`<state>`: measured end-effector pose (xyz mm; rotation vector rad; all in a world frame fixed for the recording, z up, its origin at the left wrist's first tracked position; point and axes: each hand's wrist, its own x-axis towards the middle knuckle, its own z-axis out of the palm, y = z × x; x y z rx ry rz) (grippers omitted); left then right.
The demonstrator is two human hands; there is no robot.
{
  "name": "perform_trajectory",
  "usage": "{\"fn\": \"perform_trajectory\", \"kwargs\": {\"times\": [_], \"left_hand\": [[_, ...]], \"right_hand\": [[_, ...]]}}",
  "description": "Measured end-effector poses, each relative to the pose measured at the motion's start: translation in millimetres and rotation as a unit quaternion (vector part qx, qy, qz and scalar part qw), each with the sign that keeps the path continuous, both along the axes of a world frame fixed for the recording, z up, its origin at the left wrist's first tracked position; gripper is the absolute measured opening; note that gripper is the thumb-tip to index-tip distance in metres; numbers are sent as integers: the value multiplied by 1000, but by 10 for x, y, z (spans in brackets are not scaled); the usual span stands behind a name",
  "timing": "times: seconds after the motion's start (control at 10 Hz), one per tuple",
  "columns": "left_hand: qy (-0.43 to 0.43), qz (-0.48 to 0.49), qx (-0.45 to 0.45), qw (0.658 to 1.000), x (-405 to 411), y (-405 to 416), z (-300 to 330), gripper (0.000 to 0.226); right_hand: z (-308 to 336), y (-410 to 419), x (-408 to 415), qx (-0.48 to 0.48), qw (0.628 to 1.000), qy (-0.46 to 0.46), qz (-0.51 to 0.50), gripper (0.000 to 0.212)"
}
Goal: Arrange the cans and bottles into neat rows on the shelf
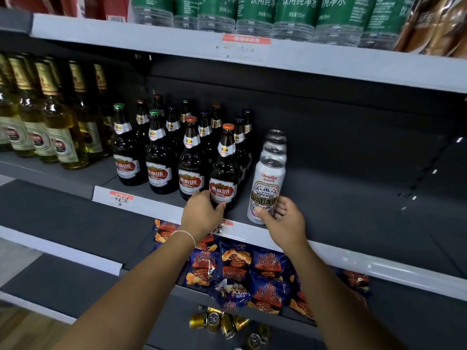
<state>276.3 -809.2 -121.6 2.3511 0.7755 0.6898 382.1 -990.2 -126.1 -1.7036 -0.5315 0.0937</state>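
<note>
Dark brown beer bottles with red-and-white labels stand in rows on the middle shelf (pixel 353 223). My left hand (pixel 202 214) grips the base of the front right bottle (pixel 225 173), which has an orange cap. To its right a white can (pixel 266 190) with a blue pattern stands at the shelf's front edge. My right hand (pixel 284 218) is wrapped around its lower part. Behind it more silver-topped cans (pixel 275 145) line up in a single row toward the back.
Pale green bottles (pixel 50 122) with gold foil fill the shelf's left end. Water bottles (pixel 252 13) with green labels stand on the shelf above. Blue snack bags (pixel 240 274) lie on the shelf below, and gold cans (pixel 222 322) lie jumbled lower down. Right of the cans is bare shelf.
</note>
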Motion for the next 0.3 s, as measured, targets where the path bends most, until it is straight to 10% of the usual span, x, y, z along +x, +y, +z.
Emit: {"fn": "perform_trajectory", "kwargs": {"times": [0.3], "left_hand": [[31, -97, 18, 995, -210, 181, 275, 20]], "right_hand": [[202, 21, -155, -26, 994, -27, -101, 67]]}}
